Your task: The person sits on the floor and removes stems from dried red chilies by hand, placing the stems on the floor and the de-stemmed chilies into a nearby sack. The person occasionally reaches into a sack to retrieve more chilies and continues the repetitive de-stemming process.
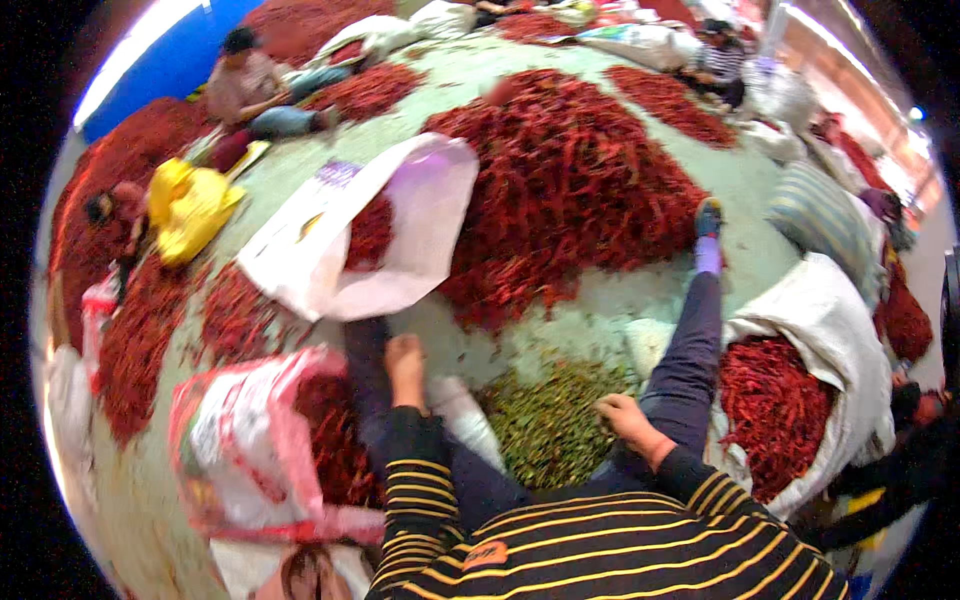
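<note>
Head view: green bits [550, 425] lie between the legs [688, 340], likely for reach; I can't tell the grip of left hand [405, 365] or right hand [628, 420].

Right grip [628, 420] near green pile [550, 420], left grip [405, 358] near open white sack [295, 258]

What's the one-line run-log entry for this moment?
left hand: near open white sack | right hand: curled, near green pile | held items: unclear | ahead: red chili pile | left side: pink sack
</note>
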The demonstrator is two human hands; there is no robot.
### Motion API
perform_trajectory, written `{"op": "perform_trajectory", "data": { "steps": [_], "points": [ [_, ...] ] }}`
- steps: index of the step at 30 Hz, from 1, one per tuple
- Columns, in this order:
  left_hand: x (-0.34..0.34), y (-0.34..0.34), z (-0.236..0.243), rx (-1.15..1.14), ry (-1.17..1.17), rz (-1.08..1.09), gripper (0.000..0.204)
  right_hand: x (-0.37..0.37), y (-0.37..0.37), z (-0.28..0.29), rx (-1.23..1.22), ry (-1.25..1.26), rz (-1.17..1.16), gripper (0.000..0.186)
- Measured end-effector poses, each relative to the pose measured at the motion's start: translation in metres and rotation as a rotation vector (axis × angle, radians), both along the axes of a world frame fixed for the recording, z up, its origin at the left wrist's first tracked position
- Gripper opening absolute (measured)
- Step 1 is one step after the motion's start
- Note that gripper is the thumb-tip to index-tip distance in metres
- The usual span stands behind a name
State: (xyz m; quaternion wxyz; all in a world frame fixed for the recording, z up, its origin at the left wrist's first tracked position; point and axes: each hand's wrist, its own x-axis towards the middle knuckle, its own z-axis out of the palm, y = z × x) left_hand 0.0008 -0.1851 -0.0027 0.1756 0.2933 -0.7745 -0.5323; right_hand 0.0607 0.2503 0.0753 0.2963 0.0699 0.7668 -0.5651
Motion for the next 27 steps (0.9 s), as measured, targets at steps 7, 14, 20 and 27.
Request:
{"op": "perform_trajectory", "data": {
  "steps": [7, 14, 20, 27],
  "points": [
    [0.089, 0.138, 0.052, 0.366, -0.102, -0.327, 0.026, 0.028, 0.018, -0.048, 0.035, 0.490, 0.163, 0.017],
    [0.122, 0.187, 0.102, 0.106, -0.194, -0.619, 0.022, 0.032, 0.026, -0.041, -0.203, 0.219, 0.089, 0.015],
    [0.132, 0.211, 0.095, 0.033, -0.275, -0.774, 0.022, 0.030, 0.029, -0.041, -0.262, 0.282, 0.047, 0.015],
    [0.151, 0.206, 0.099, -0.110, -0.317, -0.729, 0.023, 0.025, 0.021, -0.046, -0.238, 0.221, 0.056, 0.015]
  ]
}}
